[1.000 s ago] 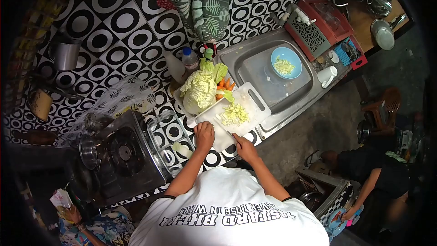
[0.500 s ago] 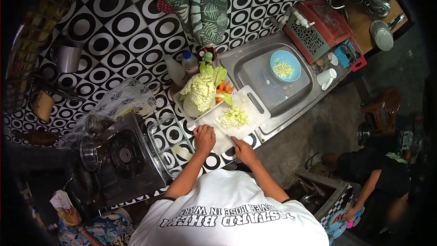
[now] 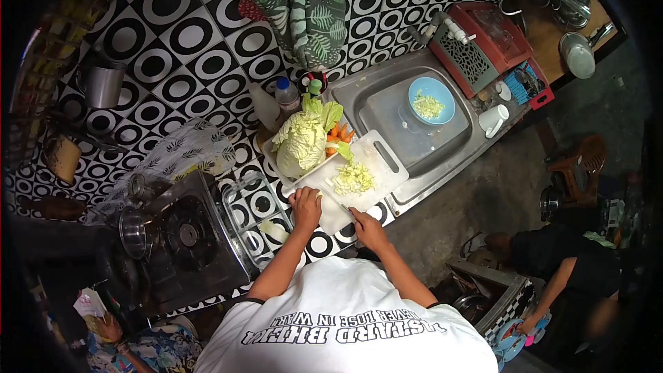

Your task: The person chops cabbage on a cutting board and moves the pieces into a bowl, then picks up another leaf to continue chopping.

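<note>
The right hand [image 3: 368, 228] is closed round the handle of a knife [image 3: 344, 206], its thin blade pointing inward over the cutting board [image 3: 376, 184]. The left hand [image 3: 306, 208] is bent down at the board's left corner; whether its fingers grip anything is hidden. Both hands are near the board's near part, apart from each other, with white board surface between them.

Chopped pale leaves [image 3: 354, 177] lie in a heap on the middle of the board, beyond the knife. The board's right end, with a handle slot, reaches the sink [image 3: 414, 198]. Along its far left edge is a white container [image 3: 282, 172], holding a pale cabbage [image 3: 301, 144] and orange carrots [image 3: 336, 139].

Left of the left hand, a strip of tiled worktop [image 3: 320, 244] shows between the board and a clear glass dish [image 3: 238, 202]; a pale leaf strip [image 3: 274, 231] lies at the dish's right side. Farther left is the stove [image 3: 188, 233]. A blue bowl [image 3: 447, 112] sits toward the basin's far right corner, holding more chopped pieces [image 3: 428, 106].
</note>
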`<state>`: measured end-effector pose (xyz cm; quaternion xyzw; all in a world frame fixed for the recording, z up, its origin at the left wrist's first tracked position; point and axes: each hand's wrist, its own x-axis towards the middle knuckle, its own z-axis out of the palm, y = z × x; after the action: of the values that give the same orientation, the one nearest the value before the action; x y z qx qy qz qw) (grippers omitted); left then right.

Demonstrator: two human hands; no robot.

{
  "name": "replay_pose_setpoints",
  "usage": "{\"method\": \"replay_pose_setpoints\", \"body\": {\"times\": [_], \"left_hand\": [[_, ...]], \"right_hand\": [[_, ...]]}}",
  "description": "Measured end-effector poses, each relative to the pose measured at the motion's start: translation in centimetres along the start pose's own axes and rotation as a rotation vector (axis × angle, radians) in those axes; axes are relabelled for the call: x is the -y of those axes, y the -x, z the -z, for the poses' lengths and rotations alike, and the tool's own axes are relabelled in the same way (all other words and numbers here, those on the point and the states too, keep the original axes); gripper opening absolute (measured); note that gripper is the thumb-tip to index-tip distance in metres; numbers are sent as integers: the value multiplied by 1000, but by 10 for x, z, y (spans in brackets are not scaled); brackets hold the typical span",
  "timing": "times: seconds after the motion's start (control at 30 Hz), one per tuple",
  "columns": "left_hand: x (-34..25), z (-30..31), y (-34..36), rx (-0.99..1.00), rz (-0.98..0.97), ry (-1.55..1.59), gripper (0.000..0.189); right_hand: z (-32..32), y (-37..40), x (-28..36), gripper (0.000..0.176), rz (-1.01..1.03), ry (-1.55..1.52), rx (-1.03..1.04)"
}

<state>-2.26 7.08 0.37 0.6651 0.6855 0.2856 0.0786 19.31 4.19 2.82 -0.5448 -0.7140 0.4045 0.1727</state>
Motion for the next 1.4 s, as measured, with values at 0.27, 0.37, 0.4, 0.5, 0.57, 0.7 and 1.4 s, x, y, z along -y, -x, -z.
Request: {"method": "replay_pose_setpoints", "body": {"times": [0.27,0.37,0.4,0.5,0.57,0.7,1.4], "left_hand": [[3,-3,4,8,-30,-17,19],[0,-2,5,-14,-39,-15,20],[0,-2,5,-21,-38,-15,20],[-1,-4,5,-13,14,3,19],[-3,-4,6,-16,20,6,19],[-4,-4,7,-30,32,-1,18],[1,-9,11,-39,59,65,11]], "right_hand": [[2,1,7,49,-31,-15,7],[3,2,9,50,-62,-49,21],[2,2,9,50,-74,-51,22],[-1,4,9,50,-108,-52,28],[-1,4,11,49,-120,-51,31],[-7,7,7,46,-74,-50,-4],[-14,8,25,49,-42,-17,97]]}}
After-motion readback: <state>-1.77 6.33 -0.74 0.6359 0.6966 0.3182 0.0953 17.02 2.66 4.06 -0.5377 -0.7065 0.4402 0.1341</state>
